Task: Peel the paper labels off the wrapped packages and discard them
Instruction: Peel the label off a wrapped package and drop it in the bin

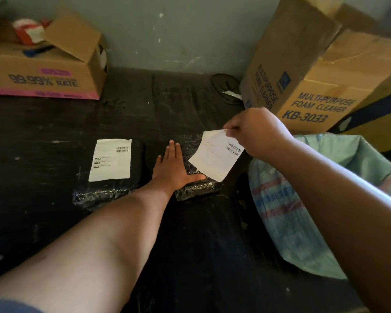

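Two black wrapped packages lie on the dark table. The left package [104, 190] carries a white paper label [110, 160] with barcodes, stuck flat on its top. My left hand [173, 168] presses flat, fingers straight, on the right package [198, 188]. My right hand [255, 132] pinches the top corner of a second white label [215, 158], which is lifted off the right package and hangs above it, its lower edge close to my left thumb.
A woven sack [287, 213] with an open mouth stands at the right, below my right arm. Cardboard boxes marked FOAM CLEANER [312, 86] lean at the back right. Another open box [43, 71] sits at the back left. A coiled black cable [226, 86] lies by the wall.
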Available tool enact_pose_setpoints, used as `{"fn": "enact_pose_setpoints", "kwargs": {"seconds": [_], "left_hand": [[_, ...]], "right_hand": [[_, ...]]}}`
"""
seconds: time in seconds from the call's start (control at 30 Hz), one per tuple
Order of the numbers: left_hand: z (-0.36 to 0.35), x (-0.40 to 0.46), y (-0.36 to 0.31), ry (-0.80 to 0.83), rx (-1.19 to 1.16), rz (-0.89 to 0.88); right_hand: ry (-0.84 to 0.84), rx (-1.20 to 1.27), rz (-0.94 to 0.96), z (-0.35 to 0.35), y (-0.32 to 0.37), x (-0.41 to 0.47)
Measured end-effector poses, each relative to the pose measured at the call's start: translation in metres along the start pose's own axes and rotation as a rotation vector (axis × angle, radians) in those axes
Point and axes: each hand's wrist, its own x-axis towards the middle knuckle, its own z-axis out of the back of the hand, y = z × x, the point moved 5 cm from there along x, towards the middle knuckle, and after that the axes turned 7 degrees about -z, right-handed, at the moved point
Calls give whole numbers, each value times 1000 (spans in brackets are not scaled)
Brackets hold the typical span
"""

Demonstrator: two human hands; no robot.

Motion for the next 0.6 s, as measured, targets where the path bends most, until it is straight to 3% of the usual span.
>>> {"fn": "enact_pose_setpoints", "kwargs": {"seconds": [0.33,0.6], "left_hand": [[24,-24,-31,23,131,-23],[30,-38,-177,-97,103,-175]], "right_hand": [[-11,-39,-69,24,-78,-41],[-165,-168,-112,56,-209,-95]]}}
